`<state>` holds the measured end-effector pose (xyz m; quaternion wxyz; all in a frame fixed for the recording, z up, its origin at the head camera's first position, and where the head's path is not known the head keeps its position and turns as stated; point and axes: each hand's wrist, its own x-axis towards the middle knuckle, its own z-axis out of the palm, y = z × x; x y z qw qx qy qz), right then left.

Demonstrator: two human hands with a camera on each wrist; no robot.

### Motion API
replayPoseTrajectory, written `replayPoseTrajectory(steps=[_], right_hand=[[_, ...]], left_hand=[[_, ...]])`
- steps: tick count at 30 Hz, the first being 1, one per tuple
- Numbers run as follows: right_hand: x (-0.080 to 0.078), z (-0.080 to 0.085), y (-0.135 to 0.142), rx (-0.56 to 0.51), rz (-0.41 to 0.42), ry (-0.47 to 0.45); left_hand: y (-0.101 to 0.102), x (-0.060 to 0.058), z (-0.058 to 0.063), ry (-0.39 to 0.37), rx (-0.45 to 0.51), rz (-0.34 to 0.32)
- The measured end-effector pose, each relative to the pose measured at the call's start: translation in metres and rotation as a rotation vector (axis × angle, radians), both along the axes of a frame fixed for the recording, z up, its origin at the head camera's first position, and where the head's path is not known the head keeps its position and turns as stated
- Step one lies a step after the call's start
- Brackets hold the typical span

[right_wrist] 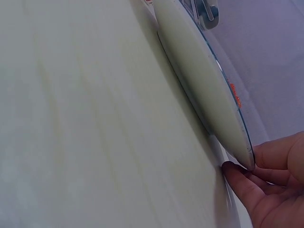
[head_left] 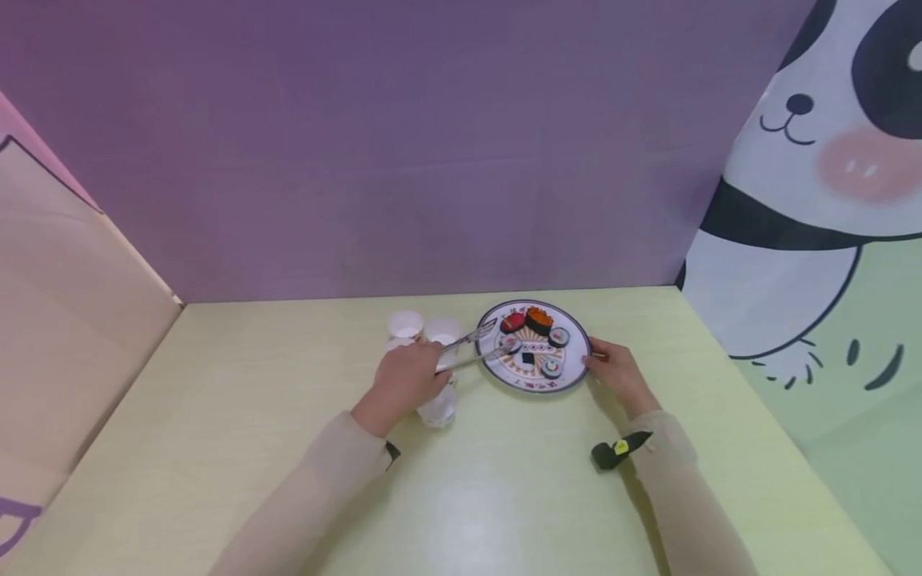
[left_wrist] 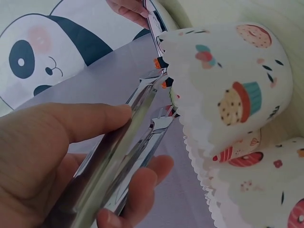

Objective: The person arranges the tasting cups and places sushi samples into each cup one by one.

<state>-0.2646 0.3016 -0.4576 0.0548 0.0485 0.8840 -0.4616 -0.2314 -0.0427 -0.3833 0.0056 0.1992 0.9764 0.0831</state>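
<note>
In the head view, a round white plate (head_left: pixel 574 360) with a dark rim bears several small sushi pieces, among them an orange-topped one (head_left: pixel 539 320) and a red one (head_left: pixel 513 322). My left hand (head_left: pixel 409 376) grips metal tongs (head_left: pixel 471 359) from the plate's left. The tong arms are spread; the nearer tip overlaps a white roll (head_left: pixel 511 344), the farther one reaches the plate's left rim. My right hand (head_left: pixel 621 374) pinches the right rim; in the right wrist view the thumb and fingers sit at the edge of the plate (right_wrist: pixel 199 71), seen from its side.
White paper baking cups stand left of the plate, partly behind my left hand; one cup (left_wrist: pixel 228 85) in the left wrist view has printed cupcakes. A purple wall (head_left: pixel 403 160) rises behind the light wooden table (head_left: pixel 252 384). A panda-printed wall (head_left: pixel 792 200) is at right.
</note>
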Motion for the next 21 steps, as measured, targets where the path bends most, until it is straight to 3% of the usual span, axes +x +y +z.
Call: replayPoseTrajectory(steps=[10, 21], right_hand=[[0.002, -0.001, 0.002, 0.01, -0.001, -0.001], [0.003, 0.003, -0.001, -0.014, 0.0, 0.011]], left_hand=[[0.008, -0.009, -0.007, -0.033, -0.014, -0.033], [0.021, -0.012, -0.008, -0.081, -0.023, -0.006]])
